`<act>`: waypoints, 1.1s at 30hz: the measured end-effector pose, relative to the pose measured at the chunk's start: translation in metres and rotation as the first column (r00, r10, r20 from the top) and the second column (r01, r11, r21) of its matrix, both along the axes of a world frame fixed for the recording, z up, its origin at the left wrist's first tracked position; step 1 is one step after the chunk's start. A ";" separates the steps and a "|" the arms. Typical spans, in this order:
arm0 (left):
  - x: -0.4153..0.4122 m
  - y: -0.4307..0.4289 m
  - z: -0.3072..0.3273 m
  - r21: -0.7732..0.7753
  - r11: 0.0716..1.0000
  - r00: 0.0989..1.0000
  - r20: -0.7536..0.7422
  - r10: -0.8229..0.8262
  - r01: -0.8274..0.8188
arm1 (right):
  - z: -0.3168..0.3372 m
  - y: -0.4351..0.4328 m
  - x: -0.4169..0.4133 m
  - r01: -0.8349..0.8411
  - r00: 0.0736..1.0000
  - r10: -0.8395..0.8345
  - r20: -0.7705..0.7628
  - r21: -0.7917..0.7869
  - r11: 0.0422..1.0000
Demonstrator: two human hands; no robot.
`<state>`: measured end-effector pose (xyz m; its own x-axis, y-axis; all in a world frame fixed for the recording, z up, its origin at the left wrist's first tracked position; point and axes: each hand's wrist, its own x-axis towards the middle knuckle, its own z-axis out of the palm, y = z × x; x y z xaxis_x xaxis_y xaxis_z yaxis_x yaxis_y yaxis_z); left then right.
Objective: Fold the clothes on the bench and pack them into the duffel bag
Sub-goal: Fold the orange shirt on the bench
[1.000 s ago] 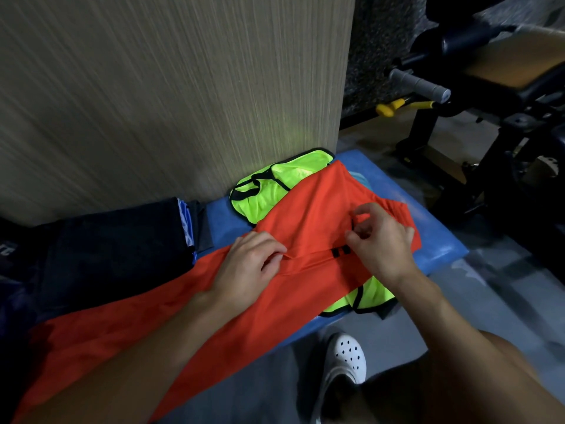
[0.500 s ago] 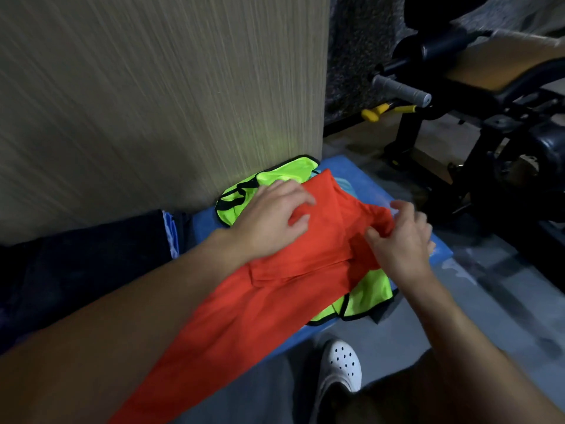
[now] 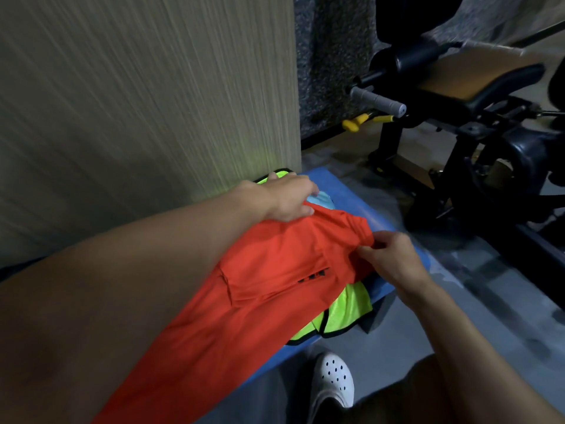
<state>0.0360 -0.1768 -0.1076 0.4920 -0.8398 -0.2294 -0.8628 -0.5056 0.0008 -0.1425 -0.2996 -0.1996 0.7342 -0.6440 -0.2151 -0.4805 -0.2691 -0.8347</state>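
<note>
**Two hands on an orange garment at the end of the bench**

The right hand's fingertips [image 3: 364, 248] pinch the near right corner of the orange garment [image 3: 269, 270], thumb and forefinger closed on a small bunch of cloth, the other fingers curled behind them. The right hand [image 3: 394, 258] sits at the bench's front edge, its forearm running back toward the lower right.

Across the cloth, the left hand's fingers [image 3: 302, 185] lie close together and nearly straight, pointing right, laid flat over the garment's far edge; the thumb rests along the fabric just below. The left hand [image 3: 284, 197] presses rather than grips, and its forearm crosses over much of the garment's left part.

The orange garment lies spread on the blue bench [image 3: 354, 191], reaching from the far right end down toward the lower left. A small black marking shows near its middle. Under it lies a neon yellow garment [image 3: 345, 313] with black trim, peeking out at the front edge and again by the wall behind the left hand. A bit of pale blue cloth [image 3: 322, 199] shows just beside the left fingers.

A ribbed wall panel [image 3: 153, 102] stands right behind the bench. To the right is a black gym machine [image 3: 464, 96] with a grey grip [image 3: 377, 101]. Below, a white perforated shoe [image 3: 333, 381] stands on the grey floor.
</note>
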 end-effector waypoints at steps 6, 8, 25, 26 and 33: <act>-0.002 0.021 0.006 -0.137 0.989 0.999 -0.001 -0.052 0.052 | -0.002 0.000 -0.001 -0.067 0.996 0.063 0.067 0.059 0.996; -0.003 0.034 0.008 -0.211 0.976 0.998 0.009 -0.059 0.059 | 0.007 0.004 -0.006 -0.064 0.984 0.052 0.172 0.066 0.996; -0.030 0.231 -0.016 -0.379 0.923 0.996 0.029 0.086 -0.069 | 0.052 0.161 -0.037 -0.603 0.653 0.702 0.284 -0.366 0.709; -0.034 0.241 -0.021 -0.338 0.936 0.994 0.012 0.112 -0.102 | 0.048 0.171 -0.037 -0.662 0.612 0.757 0.230 -0.374 0.649; -0.044 0.241 -0.042 -0.510 0.735 0.893 -0.293 0.341 -0.448 | 0.026 0.184 -0.029 -0.738 0.565 0.787 0.248 -0.276 0.616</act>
